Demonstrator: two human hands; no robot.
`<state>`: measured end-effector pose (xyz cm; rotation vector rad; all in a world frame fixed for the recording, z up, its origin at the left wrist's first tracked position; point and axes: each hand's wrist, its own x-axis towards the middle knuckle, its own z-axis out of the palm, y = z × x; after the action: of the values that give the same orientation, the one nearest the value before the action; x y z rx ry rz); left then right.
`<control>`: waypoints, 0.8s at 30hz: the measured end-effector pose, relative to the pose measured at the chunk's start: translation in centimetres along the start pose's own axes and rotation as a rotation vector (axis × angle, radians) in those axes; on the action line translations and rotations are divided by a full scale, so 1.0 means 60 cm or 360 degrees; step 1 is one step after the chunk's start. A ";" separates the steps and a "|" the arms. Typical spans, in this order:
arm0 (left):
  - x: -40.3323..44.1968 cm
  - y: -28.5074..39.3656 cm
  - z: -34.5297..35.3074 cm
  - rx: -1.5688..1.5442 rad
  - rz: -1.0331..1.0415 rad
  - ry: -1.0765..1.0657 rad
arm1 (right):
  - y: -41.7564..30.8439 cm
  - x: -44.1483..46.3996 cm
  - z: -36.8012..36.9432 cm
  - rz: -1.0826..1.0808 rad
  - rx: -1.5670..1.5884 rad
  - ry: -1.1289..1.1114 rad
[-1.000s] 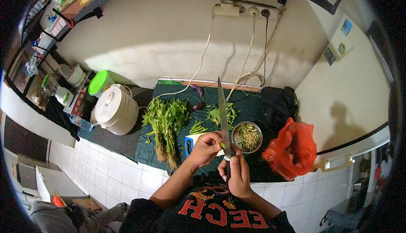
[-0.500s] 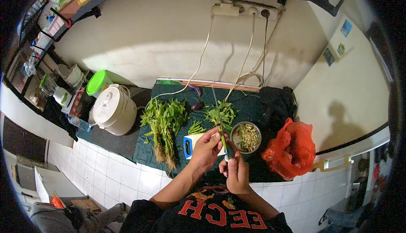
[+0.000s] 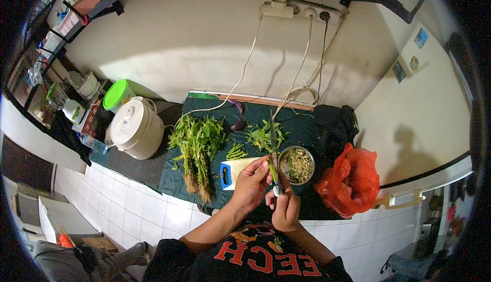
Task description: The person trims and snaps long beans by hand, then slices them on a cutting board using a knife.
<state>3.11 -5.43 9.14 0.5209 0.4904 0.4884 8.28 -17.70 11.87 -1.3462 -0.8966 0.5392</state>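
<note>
My right hand (image 3: 285, 208) is closed around the handle of a knife (image 3: 273, 137), its long blade pointing away from me toward the wall. Close beside it, my left hand (image 3: 251, 183) pinches a short green stem (image 3: 272, 171) against the blade's near part. Beneath my left hand lies a white cutting board (image 3: 244, 167) with a blue-edged handle. Just beyond the hands is a small heap of picked green leaves (image 3: 260, 134). To the right, a metal bowl (image 3: 312, 157) holds small pale and green pieces.
Rooted leafy greens (image 3: 197, 141), cut green pieces (image 3: 236, 152) and a purple eggplant (image 3: 238, 126) lie on the dark cloth (image 3: 176, 179). A red plastic bag (image 3: 348, 179) sits at right, a white rice cooker (image 3: 135, 131) at left. Cords (image 3: 253, 51) hang from wall sockets.
The knife has turned so its blade's flat side shows. The leafy top above my left fingers no longer shows on the held stem. My hands have barely shifted.
</note>
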 end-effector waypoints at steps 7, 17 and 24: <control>-0.020 0.009 0.032 -0.0039 0.0036 0.0016 | 0.004 -0.001 0.004 -0.0115 -0.0023 0.0103; -0.018 0.004 0.014 0.0034 -0.0013 -0.0206 | -0.001 0.005 0.002 -0.0077 -0.0088 0.0094; -0.008 -0.007 0.013 0.0222 0.0243 -0.0140 | 0.000 0.007 0.002 -0.0074 -0.0052 0.0078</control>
<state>3.26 -6.27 9.65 0.7147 0.4035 0.5772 8.43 -17.32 11.94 -1.3595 -0.8976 0.4556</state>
